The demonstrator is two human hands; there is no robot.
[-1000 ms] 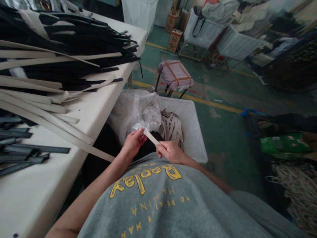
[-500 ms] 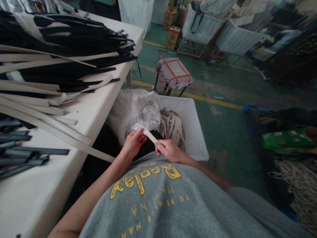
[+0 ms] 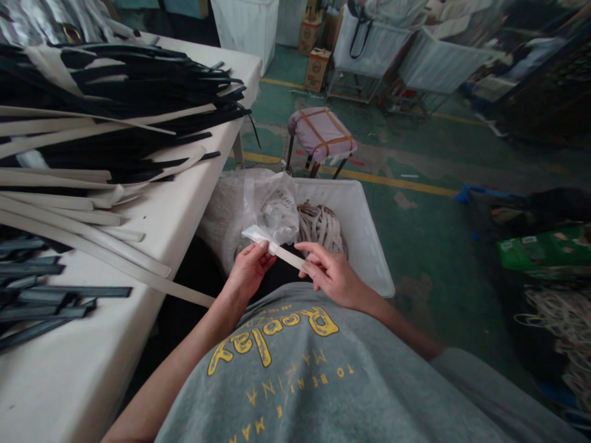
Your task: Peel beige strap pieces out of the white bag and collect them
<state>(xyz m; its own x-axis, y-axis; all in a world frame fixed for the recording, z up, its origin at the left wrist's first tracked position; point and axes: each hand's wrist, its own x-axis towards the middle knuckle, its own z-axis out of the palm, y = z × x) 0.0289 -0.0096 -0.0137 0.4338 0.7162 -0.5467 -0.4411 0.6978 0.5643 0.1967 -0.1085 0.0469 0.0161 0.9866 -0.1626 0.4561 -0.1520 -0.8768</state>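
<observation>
Between my hands, over my lap, runs a flat off-white strip. My left hand pinches it near its far end, where a whitish, glossy piece sticks out past the thumb. My right hand has the strip's other part between thumb and fingers, with the index finger stretched out above it. Just beyond the hands are a clear plastic bag and a coil of beige strips in a white plastic bin. One long cream strip reaches from the table to my left forearm.
On the left, a white table carries a heap of black strips and cream strips. A stool with a pink cushion stands past the bin. Wheeled white carts are farther back. Tangled cords lie at right.
My right hand has slid a little to the right along the strip, and its index finger has straightened. My left hand keeps its pinch. The view has shifted slightly.
</observation>
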